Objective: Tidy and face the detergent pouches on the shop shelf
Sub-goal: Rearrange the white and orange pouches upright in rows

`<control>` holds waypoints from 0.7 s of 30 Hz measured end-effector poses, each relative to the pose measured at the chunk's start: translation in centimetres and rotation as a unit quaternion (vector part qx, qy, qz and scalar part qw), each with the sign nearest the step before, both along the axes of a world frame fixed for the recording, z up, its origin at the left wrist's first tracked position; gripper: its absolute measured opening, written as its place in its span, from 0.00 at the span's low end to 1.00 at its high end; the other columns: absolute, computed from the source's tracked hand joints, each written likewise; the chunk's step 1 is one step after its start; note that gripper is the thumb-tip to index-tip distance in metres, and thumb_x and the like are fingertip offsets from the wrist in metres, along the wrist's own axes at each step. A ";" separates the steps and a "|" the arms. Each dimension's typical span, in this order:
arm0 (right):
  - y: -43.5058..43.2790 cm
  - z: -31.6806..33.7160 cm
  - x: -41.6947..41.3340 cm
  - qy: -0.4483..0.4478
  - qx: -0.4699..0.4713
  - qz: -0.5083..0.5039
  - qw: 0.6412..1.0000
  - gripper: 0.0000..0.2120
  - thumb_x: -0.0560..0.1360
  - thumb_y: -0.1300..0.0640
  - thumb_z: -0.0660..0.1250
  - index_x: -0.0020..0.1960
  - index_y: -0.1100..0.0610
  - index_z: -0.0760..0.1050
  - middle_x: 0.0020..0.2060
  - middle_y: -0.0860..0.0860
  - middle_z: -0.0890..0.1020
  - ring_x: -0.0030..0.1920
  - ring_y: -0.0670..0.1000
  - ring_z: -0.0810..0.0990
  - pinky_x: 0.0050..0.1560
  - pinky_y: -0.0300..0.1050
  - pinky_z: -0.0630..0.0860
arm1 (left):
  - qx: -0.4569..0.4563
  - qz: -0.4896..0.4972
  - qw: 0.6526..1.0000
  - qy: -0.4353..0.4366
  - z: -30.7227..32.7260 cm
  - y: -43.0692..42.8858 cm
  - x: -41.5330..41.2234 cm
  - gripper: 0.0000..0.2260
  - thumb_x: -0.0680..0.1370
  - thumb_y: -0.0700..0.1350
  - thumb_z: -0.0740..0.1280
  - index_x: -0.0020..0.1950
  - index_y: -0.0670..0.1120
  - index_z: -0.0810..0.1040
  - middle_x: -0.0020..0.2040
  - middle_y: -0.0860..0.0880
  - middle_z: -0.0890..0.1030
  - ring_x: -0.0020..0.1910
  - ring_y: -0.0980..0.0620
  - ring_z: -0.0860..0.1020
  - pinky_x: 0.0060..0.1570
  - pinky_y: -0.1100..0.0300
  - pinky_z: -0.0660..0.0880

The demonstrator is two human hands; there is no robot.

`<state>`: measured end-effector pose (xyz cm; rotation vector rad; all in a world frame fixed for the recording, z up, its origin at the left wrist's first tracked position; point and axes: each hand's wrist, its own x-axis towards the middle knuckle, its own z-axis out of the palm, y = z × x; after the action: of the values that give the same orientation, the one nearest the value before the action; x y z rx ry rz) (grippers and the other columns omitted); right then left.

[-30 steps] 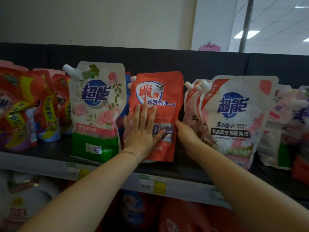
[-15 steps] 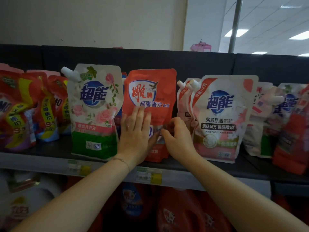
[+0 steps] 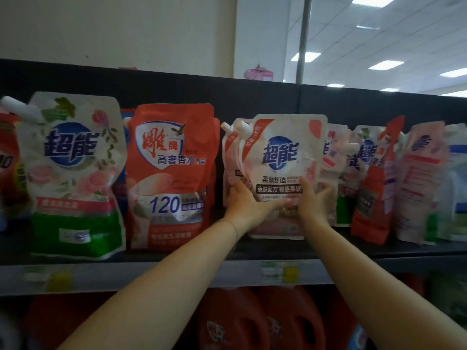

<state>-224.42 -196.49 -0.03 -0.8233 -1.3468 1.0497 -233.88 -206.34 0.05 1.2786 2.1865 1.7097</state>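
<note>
Clasping white pouch [image 3: 283, 157], left hand [image 3: 249, 205], right hand [image 3: 313, 200], each grip curled round lower side

I see a dark shelf [image 3: 278, 251] carrying a row of pouches. At nine o'clock stands a green pouch [image 3: 73, 173], with a red pouch [image 3: 171, 178] just beside it at its three o'clock. Further toward three come a white pouch [image 3: 283, 157], then blurred, leaning pouches [image 3: 371, 178]. Price tags [image 3: 278, 272] line the front edge at six.
</note>
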 end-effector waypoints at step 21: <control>4.2 0.5 -4.1 0.060 -0.173 0.307 0.934 0.33 0.76 0.30 0.48 0.65 0.53 0.72 0.57 0.61 0.80 0.50 0.60 0.80 0.41 0.49 0.75 | 0.164 -0.027 0.964 -0.205 -2.2 4.3 -6.0 0.46 0.56 0.80 0.64 0.62 0.49 0.76 0.55 0.50 0.82 0.54 0.49 0.80 0.59 0.45 0.75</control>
<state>-228.54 -192.34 0.45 -0.5767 -1.3636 1.8382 -239.92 -201.99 -2.19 0.9117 1.6740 2.1471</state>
